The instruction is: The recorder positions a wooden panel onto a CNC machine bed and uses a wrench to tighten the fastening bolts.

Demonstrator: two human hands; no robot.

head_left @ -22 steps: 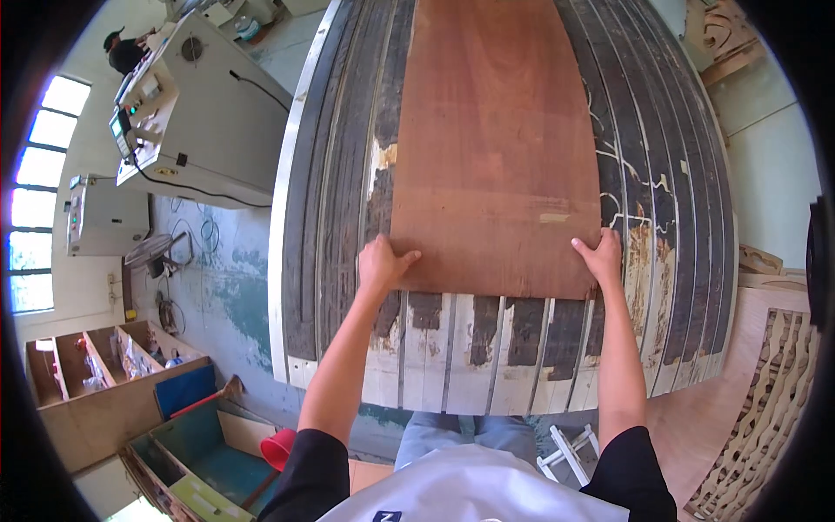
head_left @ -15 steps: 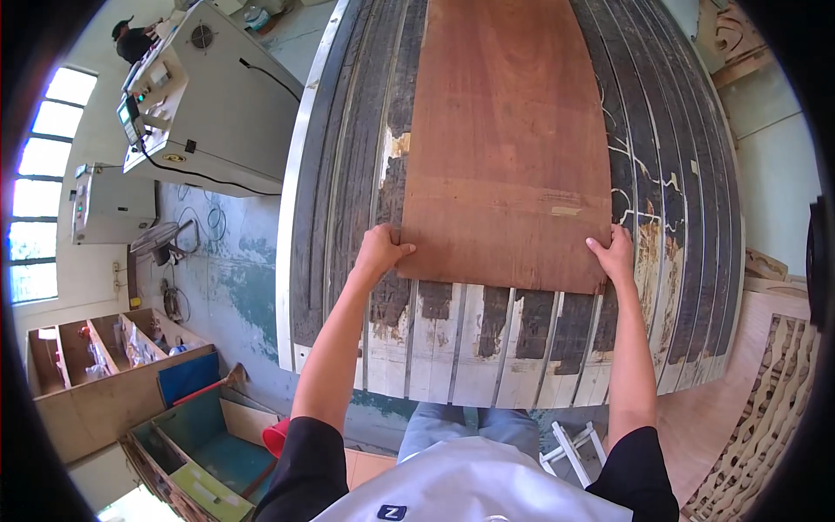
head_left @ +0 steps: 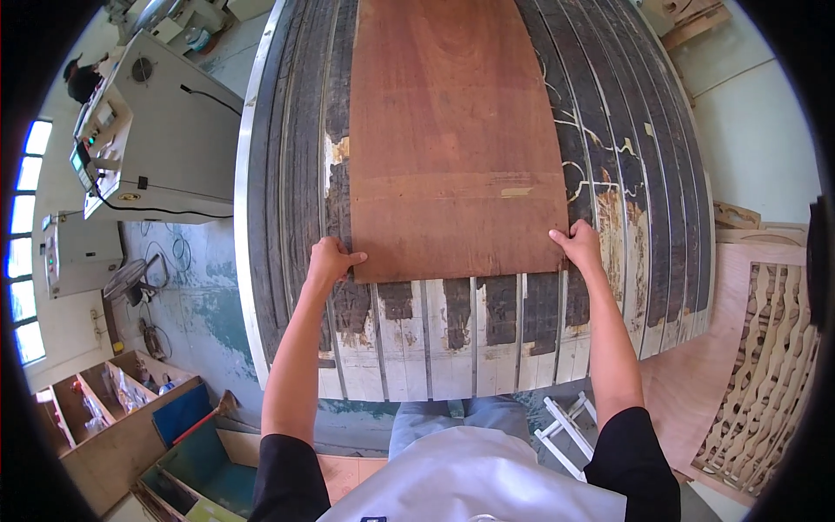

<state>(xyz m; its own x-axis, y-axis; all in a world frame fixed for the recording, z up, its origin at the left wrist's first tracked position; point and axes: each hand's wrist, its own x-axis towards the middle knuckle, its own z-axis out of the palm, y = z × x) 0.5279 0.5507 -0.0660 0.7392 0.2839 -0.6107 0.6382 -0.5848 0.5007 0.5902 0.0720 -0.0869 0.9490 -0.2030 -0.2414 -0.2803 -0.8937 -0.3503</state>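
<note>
A long reddish-brown wooden sheet (head_left: 457, 130), likely plywood, lies flat on a slotted machine bed (head_left: 452, 370). Its far end runs out of the top of the picture. At the sheet's near left corner, my left hand (head_left: 333, 259) grips the side edge, thumb on top. My right hand (head_left: 581, 245) holds the opposite side edge near the right corner in the same way, thumb on the upper face. The fingertips of both hands are partly hidden at the edges. Worn dark strips and pale bare patches show on the bed around the sheet.
Left of the bed stands a grey control cabinet (head_left: 178, 130) with a person (head_left: 83, 80) beyond it. Wooden bins (head_left: 122, 409) are at lower left, a white folding stool (head_left: 565, 435) below the bed. A wavy cut wooden panel (head_left: 757, 374) leans at right.
The whole view has turned, so bed, sheet and hands appear farther left and slightly rotated. Both hands keep their hold on the sheet, which shows no clear shift on the bed.
</note>
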